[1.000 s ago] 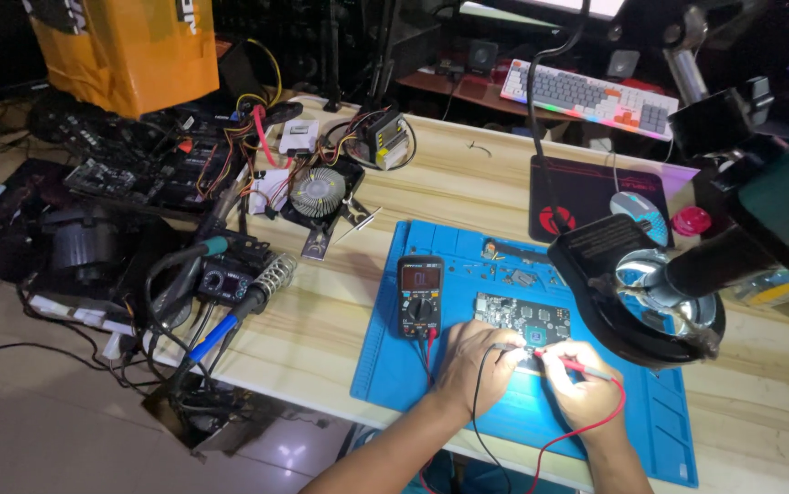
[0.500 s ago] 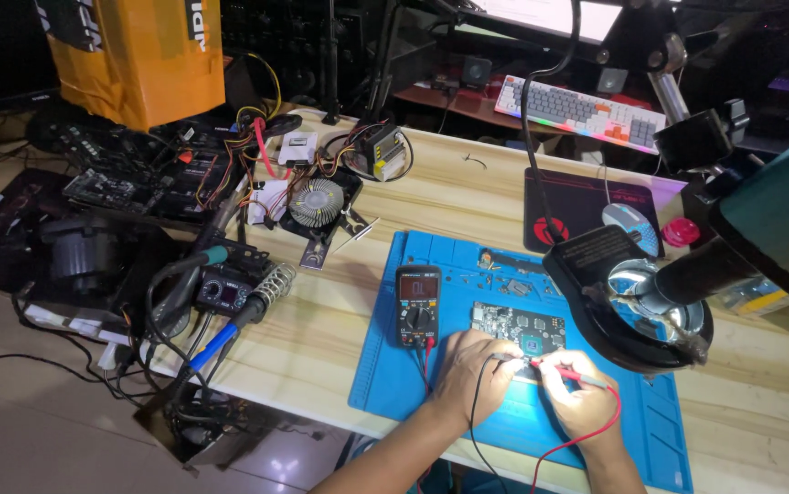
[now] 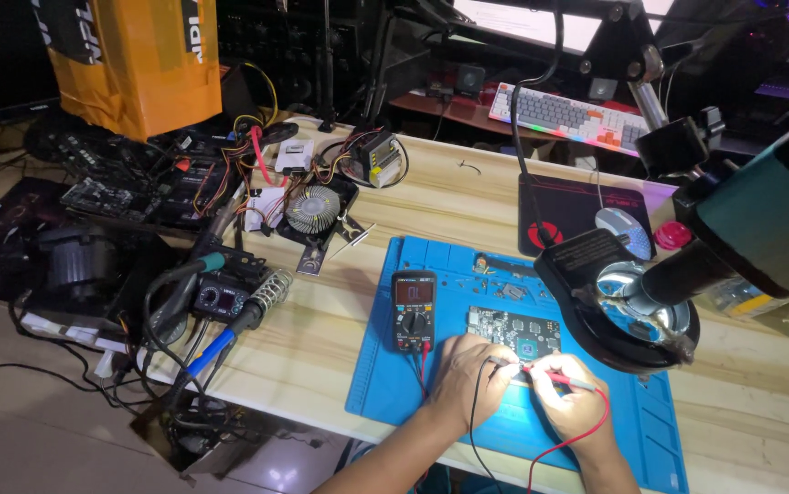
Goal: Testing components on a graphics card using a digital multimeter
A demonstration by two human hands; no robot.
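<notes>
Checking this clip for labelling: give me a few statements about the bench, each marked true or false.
1. The right hand holds a red probe. True.
2. The multimeter lies on the bare wood. False: it lies on the blue mat.
3. The circuit board lies on the blue mat. True.
4. The left hand rests on the keyboard. False: it is at the circuit board's near edge.
5. The soldering iron stand is right of the mat. False: it is left.

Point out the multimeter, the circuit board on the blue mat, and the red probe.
multimeter (image 3: 413,312), head view, on its round dial.
circuit board (image 3: 513,331), head view, on its dark middle area.
red probe (image 3: 561,376), head view, on its handle at the right hand's fingertips.
</notes>
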